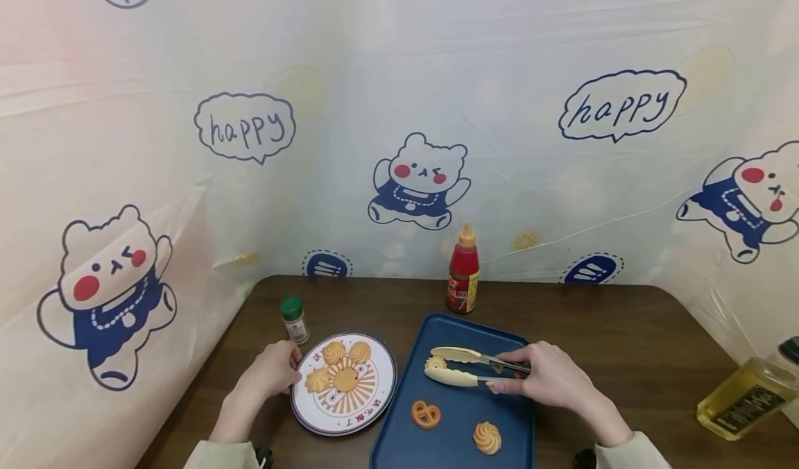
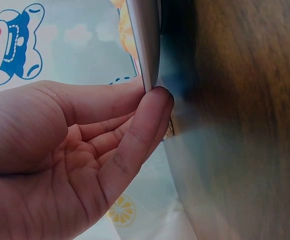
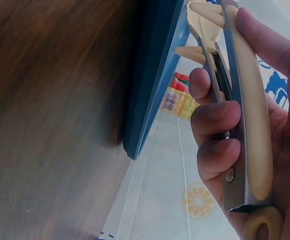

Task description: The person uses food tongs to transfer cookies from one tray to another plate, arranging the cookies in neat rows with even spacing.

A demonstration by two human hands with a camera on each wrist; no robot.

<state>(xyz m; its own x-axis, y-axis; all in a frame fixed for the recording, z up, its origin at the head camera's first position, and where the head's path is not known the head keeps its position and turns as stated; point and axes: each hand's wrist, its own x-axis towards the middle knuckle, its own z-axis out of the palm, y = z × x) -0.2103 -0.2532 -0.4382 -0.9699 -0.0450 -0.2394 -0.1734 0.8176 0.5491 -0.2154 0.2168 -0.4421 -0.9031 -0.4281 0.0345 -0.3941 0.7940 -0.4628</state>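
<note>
My left hand pinches the left rim of a round white plate with a printed face; in the left wrist view, thumb and fingers meet on the plate's edge. Several butter cookies lie on the plate. In my right hand are tongs with cream scalloped tips, its fingers curled round the handles. Between the tips, over the blue tray, sits a small cookie; whether it touches the tray I cannot tell. A pretzel and a swirled cookie lie nearer on the tray.
Behind the tray stands a red sauce bottle. A green-capped spice jar is just beyond my left hand. At far right an oil bottle appears tilted. A printed curtain surrounds the dark wooden table.
</note>
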